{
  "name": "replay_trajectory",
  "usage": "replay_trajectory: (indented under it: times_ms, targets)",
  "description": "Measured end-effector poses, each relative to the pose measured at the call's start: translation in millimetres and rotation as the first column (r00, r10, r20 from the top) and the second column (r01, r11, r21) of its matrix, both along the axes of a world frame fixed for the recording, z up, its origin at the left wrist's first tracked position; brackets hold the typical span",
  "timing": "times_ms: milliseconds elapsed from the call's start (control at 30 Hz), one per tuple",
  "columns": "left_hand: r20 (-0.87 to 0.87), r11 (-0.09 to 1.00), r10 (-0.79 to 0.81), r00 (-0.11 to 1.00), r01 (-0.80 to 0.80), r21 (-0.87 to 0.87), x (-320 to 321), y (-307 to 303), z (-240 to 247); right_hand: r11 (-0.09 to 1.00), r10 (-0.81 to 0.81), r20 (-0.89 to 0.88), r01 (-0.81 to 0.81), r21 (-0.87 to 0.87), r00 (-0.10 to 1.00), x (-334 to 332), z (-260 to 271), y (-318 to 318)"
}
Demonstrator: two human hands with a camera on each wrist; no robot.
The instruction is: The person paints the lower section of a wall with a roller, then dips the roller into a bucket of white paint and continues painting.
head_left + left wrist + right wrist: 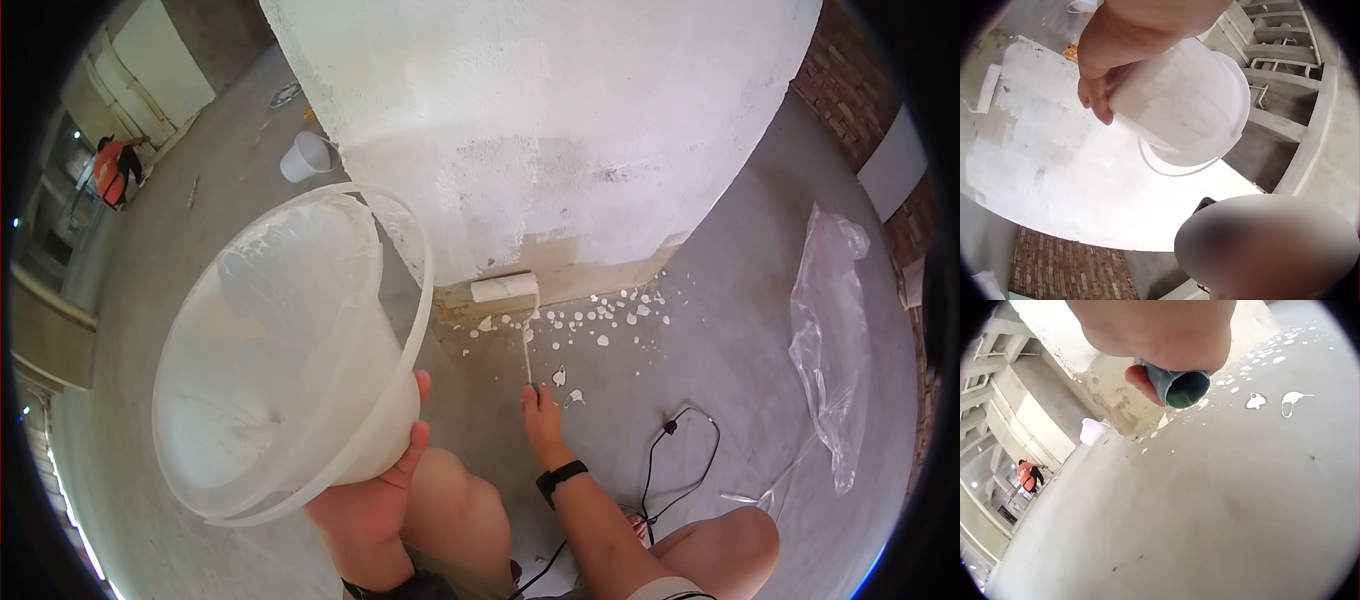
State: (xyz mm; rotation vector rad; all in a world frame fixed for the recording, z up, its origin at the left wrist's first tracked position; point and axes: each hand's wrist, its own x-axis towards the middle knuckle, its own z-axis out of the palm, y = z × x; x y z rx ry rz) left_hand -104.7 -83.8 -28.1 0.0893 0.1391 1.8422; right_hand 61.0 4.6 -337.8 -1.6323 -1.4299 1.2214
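My left hand (362, 508) holds a translucent white plastic bucket (300, 390) from below, fingers spread round its base. The bucket is tilted, with whitish residue inside and its handle hanging loose over the rim. In the left wrist view, the fingers curve round the lower end of the bucket (1179, 100). My right hand (543, 425) grips the handle of a paint roller (505, 287). Its white sleeve lies against the foot of a pillar (560, 110), which is coated white above a bare tan strip. The hollow end of the green roller handle (1163, 380) shows below the right hand.
White drips (603, 341) dot the grey floor before the pillar. A second white bucket (305, 158) stands behind at left. Clear plastic sheeting (830, 330) and a black cable (700, 490) lie at right. A person in orange (112, 172) crouches far left.
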Motion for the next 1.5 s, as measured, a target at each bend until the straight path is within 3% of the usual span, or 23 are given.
replay_trajectory:
  times_ms: [167,400,800,900,1033,1267,1400,1500]
  targets:
    - [0.068,0.997,0.021,0.997,-0.016,-0.069,0,-1,5,0.998,0.020,0.038,-0.022,0.051,0.999,-1,1,4]
    - [0.033,0.999,0.001,0.999,0.001,-0.052,-2,1,2,0.999,0.033,0.103,-0.035,0.014,0.994,-7,10,4]
    - [0.057,0.999,-0.003,0.998,0.006,-0.050,-1,1,3,0.997,0.053,-0.027,-0.051,0.053,0.998,-34,84,11]
    - [0.043,0.999,0.008,0.999,-0.006,-0.052,-1,-1,3,0.998,0.058,-0.165,-0.052,0.041,0.985,-39,105,13]
    - [0.045,0.997,0.012,0.999,-0.009,-0.076,0,-2,5,0.980,0.069,-0.301,-0.008,0.199,0.951,-44,129,20]
    - [0.047,1.000,0.012,0.999,-0.012,0.005,0,-2,4,0.979,0.116,-0.356,-0.047,0.197,0.927,-33,218,45]
    - [0.052,1.000,0.002,0.999,-0.001,-0.005,2,-2,5,0.977,0.115,-0.303,-0.052,0.208,0.946,-29,217,53]
    - [0.042,0.999,-0.026,0.999,0.027,-0.018,2,-1,4,0.967,0.095,-0.227,-0.036,0.252,0.969,-31,173,53]
